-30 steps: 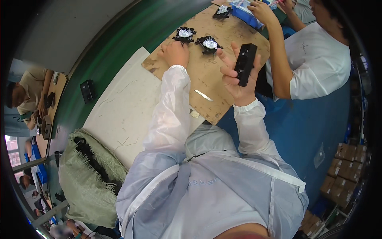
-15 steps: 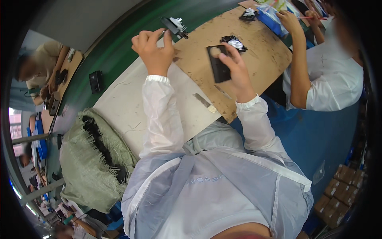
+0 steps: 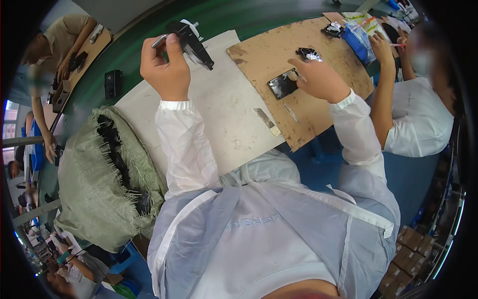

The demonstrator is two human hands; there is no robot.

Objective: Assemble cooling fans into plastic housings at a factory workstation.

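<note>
My left hand (image 3: pixel 165 70) is closed over the board's far left part, gripping a black plastic part (image 3: pixel 193 45) with a white piece on its far side. A short silver metal tool (image 3: pixel 159 41) sticks out between the same fingers; its kind I cannot make out. My right hand (image 3: pixel 323 80) pinches the edge of a flat black rectangular panel (image 3: pixel 282 85) with a shiny face, low over the brown board. Just beyond that hand, a black part with a silvery-white middle (image 3: pixel 308 54) lies on the board, partly hidden by the fingers.
Under my hands lie a white sheet (image 3: pixel 224 119) and a brown board (image 3: pixel 264 57). A flat blade (image 3: pixel 267 121) rests near their seam. A black box (image 3: pixel 113 83) stands left, beyond an open woven sack (image 3: pixel 82 164). A co-worker (image 3: pixel 416 112) sits at right beside a blue bag (image 3: pixel 359 42).
My left hand has moved left and toward me with the black part, which has turned. My right hand has shifted right and nearer, tilting the panel so its shiny face shows.
</note>
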